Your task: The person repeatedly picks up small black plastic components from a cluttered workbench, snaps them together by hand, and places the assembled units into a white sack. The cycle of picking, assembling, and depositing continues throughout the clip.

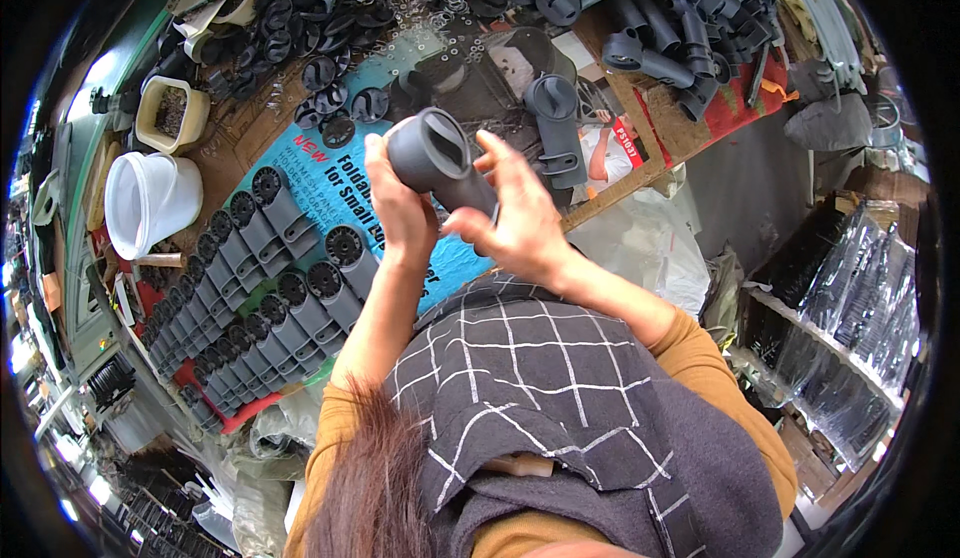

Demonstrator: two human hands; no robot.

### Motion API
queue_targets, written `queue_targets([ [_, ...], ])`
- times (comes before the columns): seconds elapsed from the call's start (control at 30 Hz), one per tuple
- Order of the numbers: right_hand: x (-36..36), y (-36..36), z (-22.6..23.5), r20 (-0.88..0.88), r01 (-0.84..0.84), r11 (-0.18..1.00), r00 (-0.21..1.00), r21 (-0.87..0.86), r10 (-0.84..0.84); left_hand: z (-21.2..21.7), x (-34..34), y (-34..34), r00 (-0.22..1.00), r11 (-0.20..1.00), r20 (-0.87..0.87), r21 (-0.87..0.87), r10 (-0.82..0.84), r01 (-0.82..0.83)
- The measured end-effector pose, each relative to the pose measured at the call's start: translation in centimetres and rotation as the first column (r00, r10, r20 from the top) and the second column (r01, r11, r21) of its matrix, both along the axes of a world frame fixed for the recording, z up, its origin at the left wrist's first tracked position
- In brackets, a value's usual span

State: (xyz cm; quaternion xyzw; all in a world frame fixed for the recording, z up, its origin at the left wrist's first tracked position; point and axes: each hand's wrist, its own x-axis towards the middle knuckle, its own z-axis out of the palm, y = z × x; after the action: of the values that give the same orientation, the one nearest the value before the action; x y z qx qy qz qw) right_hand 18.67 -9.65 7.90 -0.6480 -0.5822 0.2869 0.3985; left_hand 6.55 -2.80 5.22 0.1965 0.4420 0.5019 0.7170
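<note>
A dark grey plastic tube joint point(432, 148) with a round slotted cap on its end is up over the near edge of the table. Around its left side my left hand point(403, 208) is closed, with the capped end tilted up. My right hand point(522, 220) is beside the joint's tube on the right, fingers apart; whether it touches the tube I cannot tell. Another grey joint point(553, 123) lies on the table just beyond my right hand. Loose black round caps point(370, 105) lie beyond my left hand.
Rows of grey joints point(240, 268) with black discs stand at the left. A white bucket point(150, 206) and a cream tub point(172, 115) of small parts are at the far left. Metal rings point(425, 23) and piled joints point(690, 28) lie at the back. Plastic-wrapped goods point(860, 318) stand right.
</note>
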Motion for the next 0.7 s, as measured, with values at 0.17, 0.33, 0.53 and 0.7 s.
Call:
queue_targets([
  [0.17,-0.7,-1.7,-0.6,-0.04,-0.123,0.984,0.992,-0.126,0.119,-0.4,-0.7,0.9,0.999,0.997,0.005,-0.057,-0.048,0.048],
  [0.33,0.0,-1.2,-0.8,-0.074,-0.134,0.987,0.989,-0.083,0.128,-1.3,-0.9,0.7,0.998,0.989,0.05,-0.14,-0.041,0.047],
  [0.53,-0.2,-1.3,-0.3,-0.039,-0.128,0.985,0.992,-0.119,0.124,-1.4,-1.4,0.8,0.995,0.981,0.091,-0.184,-0.044,0.06],
  [0.7,0.2,-1.2,0.1,-0.278,-0.124,0.963,0.959,-0.238,0.054,-0.3,-1.4,0.4,0.988,0.988,-0.071,-0.092,-0.134,0.128],
])
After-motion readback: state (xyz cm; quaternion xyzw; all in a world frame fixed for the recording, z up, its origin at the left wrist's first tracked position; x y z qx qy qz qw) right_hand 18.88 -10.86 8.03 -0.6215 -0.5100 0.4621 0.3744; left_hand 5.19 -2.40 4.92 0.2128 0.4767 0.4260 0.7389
